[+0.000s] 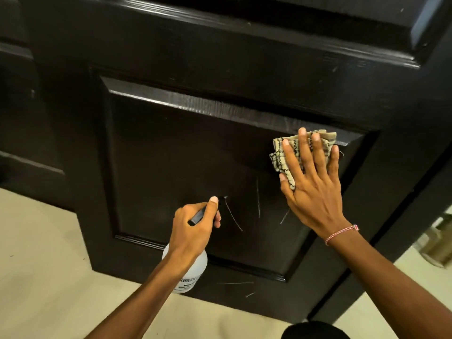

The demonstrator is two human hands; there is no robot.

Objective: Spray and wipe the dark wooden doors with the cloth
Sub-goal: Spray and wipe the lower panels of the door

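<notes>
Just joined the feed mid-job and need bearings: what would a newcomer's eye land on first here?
The right hand spread flat, pressing a striped cloth against the upper right corner of the dark door panel. Below and left, the left hand grips a white spray bottle, nozzle toward the panel. Pale streaks mark the wood between the hands.

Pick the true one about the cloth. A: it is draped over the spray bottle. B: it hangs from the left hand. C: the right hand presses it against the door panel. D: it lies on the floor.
C: the right hand, fingers spread, presses the cloth on the door panel; the left hand grips the spray bottle.
</notes>
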